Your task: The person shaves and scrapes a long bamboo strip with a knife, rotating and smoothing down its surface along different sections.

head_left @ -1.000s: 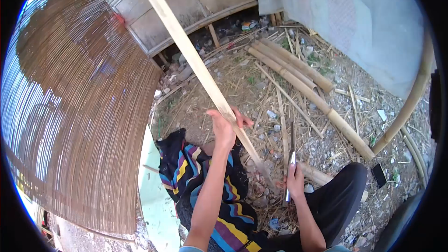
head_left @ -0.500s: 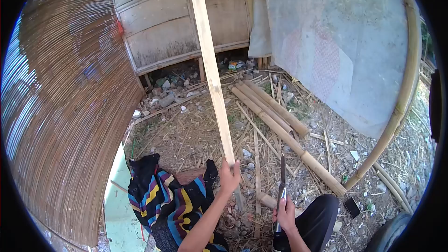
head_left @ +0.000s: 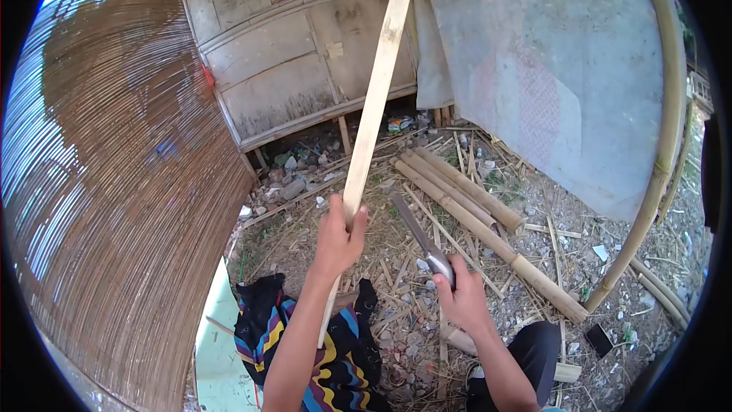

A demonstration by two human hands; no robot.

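In my left hand [head_left: 338,243] is a long, pale bamboo strip [head_left: 379,91], with the fingers wrapped round its lower part. The strip leans up to the right and runs out of the top of the view; its lower end passes behind my forearm. My right hand [head_left: 465,299] grips the handle of a knife [head_left: 413,225] with a long, dark blade. The blade points up and to the left, apart from the strip. Below my left arm lies a black cloth with coloured wavy stripes [head_left: 339,370]. My dark-trousered knee [head_left: 536,355] is beneath my right forearm.
Several bamboo poles [head_left: 496,240] lie on the littered ground ahead. A woven slat screen [head_left: 137,183] stands at left, a panelled wall [head_left: 282,84] behind, and a translucent sheet [head_left: 564,84] at right beside a bent bamboo pole [head_left: 659,160]. A phone-like black object [head_left: 599,340] lies at lower right.
My left hand has moved up and left along with the strip, which now tilts to the right. My right hand has raised the knife, and its blade now slants up to the left.
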